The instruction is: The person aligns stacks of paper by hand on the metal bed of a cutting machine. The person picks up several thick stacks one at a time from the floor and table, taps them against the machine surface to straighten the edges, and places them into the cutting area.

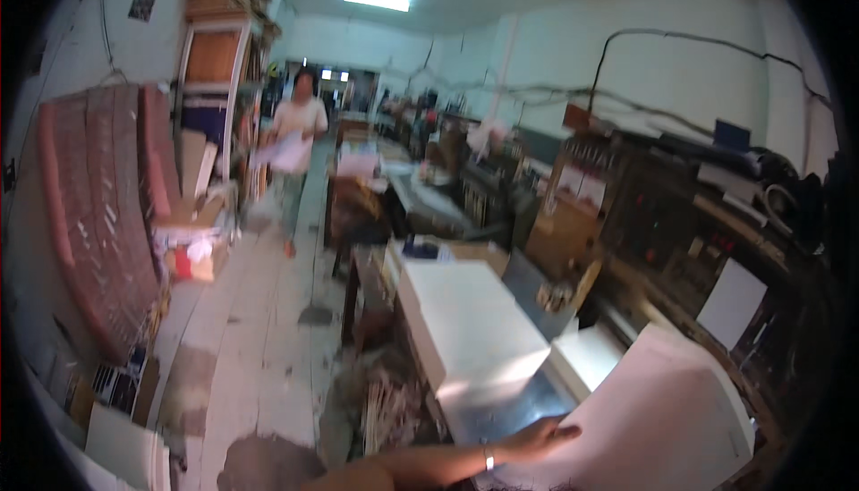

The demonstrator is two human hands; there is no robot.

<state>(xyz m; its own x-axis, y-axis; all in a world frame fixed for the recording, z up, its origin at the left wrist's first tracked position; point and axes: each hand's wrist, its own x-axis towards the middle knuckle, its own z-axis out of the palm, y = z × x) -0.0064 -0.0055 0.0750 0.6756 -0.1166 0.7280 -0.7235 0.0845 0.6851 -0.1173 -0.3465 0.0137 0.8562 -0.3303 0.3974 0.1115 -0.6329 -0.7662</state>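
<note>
My left hand (541, 438) reaches in from the lower edge, with a light band on its wrist. Its fingers pinch the left edge of a large white paper sheet (653, 410), which bows upward on the right; whether it is one sheet or several I cannot tell. Past my hand stands a tall, squared stack of white paper (474, 321) on a metal table (510, 406). A lower white stack (591, 357) lies between that stack and the large sheet. My right hand does not show.
A dark machine (667, 214) with controls lines the right side. A tiled aisle (264, 339) runs along the left, where a person (298, 124) carrying sheets faces this way. Reddish padded panels (103, 214) lean on the left wall. Scraps (398, 410) lie under the table.
</note>
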